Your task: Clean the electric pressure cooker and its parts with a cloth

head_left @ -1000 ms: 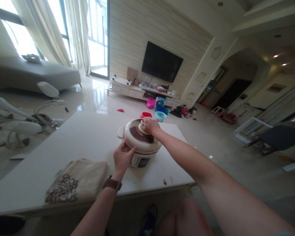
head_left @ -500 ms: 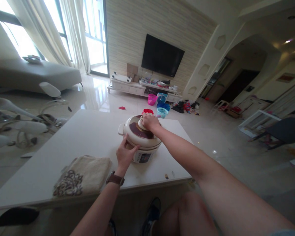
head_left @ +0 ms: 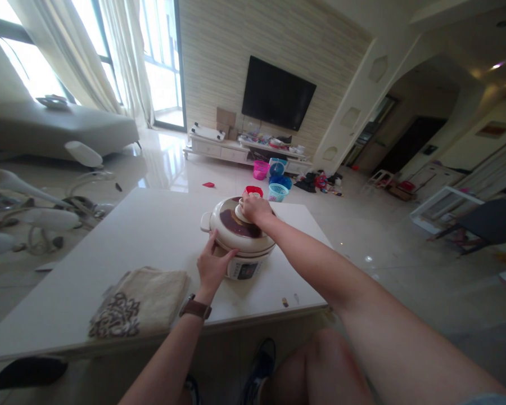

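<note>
A cream electric cooker [head_left: 243,266] with a printed front panel stands upright on the white table [head_left: 152,225]. Its lid [head_left: 231,234], brownish and see-through in the middle with a pale rim, sits on top. My right hand [head_left: 257,210] is closed around the lid's knob, mostly covering it. At the cooker's near left side, my left hand [head_left: 213,263] grips the rim, thumb along the front and fingers toward the side handle [head_left: 205,221]. A folded beige cloth [head_left: 156,298] with a dark curly pattern lies left of my left wrist.
Two small items, one a brownish piece [head_left: 285,302], lie near the table's front right edge. Beyond the table, baskets, including a light blue basket [head_left: 278,192], stand on the floor. White lamp-like parts and cables [head_left: 53,218] are on the left. My knee is below the front edge.
Both hands keep their places on the cooker and lid. The whole view has shifted very slightly; nothing else has visibly moved.
</note>
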The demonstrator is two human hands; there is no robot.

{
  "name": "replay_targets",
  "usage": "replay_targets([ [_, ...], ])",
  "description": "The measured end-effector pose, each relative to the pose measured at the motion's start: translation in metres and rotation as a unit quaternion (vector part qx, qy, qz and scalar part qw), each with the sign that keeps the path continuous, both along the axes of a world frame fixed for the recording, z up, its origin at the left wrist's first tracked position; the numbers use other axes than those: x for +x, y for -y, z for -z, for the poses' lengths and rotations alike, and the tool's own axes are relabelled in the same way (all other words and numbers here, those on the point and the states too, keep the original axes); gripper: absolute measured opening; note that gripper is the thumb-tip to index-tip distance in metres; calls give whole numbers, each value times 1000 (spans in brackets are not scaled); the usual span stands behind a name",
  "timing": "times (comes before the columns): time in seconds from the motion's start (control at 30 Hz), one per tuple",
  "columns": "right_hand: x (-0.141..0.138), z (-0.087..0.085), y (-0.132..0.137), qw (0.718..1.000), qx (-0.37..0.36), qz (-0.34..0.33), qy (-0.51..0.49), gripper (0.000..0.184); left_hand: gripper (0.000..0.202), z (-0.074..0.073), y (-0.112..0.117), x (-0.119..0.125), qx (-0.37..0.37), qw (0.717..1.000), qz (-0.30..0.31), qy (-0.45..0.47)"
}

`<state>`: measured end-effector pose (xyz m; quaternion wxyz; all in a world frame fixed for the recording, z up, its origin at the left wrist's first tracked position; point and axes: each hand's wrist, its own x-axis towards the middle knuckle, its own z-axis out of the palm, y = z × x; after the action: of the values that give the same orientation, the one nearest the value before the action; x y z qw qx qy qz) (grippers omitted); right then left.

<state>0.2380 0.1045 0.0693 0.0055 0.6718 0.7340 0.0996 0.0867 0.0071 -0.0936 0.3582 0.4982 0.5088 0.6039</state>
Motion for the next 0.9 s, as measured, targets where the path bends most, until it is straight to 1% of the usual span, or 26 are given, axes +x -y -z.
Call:
replay_targets([
  [0.3,-1,-1,0,1000,0,5,-7,44,92,0,1,1,3,999,-13,-41],
  [0.5,-2,-2,0,1000,-3,9,-8,45,92,-5,3,0,-19,998,-16,-56],
  [0.63,-2,-1,-1,1000,-2,12,-7,45,94,-8,4,0,-29,998,-13,-51],
  [0.9,2,2,-1,1000,15,-1,5,45,95,-10,4,0,-36,997,-15,-65],
])
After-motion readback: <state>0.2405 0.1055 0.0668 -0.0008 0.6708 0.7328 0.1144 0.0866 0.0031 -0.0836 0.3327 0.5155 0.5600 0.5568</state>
